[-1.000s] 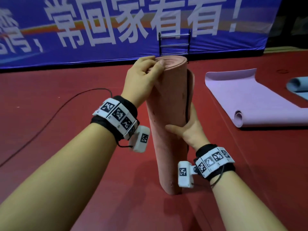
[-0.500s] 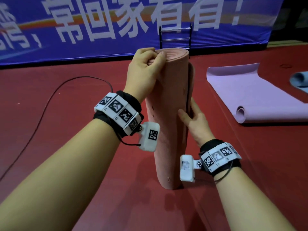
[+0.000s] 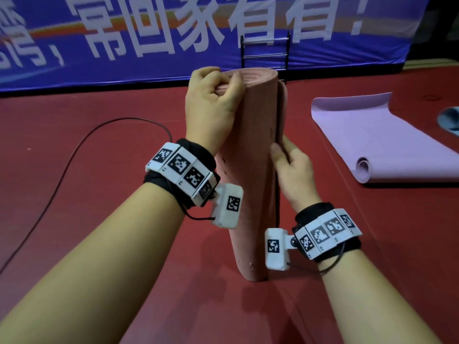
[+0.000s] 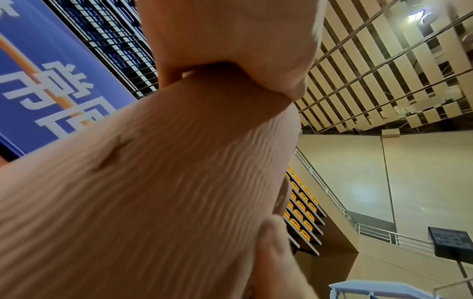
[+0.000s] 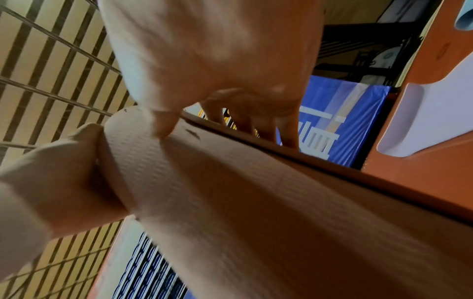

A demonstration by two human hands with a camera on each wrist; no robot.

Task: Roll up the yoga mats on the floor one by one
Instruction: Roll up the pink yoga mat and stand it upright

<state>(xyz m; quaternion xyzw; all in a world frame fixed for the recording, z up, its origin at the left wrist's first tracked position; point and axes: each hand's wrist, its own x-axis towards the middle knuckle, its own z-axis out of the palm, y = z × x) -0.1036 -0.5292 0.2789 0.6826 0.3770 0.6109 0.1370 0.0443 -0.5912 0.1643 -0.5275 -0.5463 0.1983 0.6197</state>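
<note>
A pink yoga mat (image 3: 250, 184), rolled into a tube, stands on end on the red floor (image 3: 99, 244). My left hand (image 3: 223, 88) grips its top rim, thumb outside and fingers curled into the coil. At mid height my right hand (image 3: 282, 152) pinches the loose outer edge of the roll, thumb in front and fingers behind the flap. The left wrist view shows the ribbed pink mat (image 4: 153, 182) under my left hand (image 4: 230, 50). In the right wrist view my right hand (image 5: 217, 70) holds the pink mat (image 5: 256, 202) at its edge.
A lilac mat (image 3: 372, 140) lies half unrolled on the floor to the right, with a light blue roll (image 3: 449, 120) beyond it. A black cable (image 3: 74, 150) loops across the floor on the left. A black metal rack (image 3: 265, 50) and a blue banner (image 3: 149, 33) stand behind.
My right hand has slid up the roll, from clasping its lower side to pinching the outer edge at mid height. My left hand has kept its grip on the top rim.
</note>
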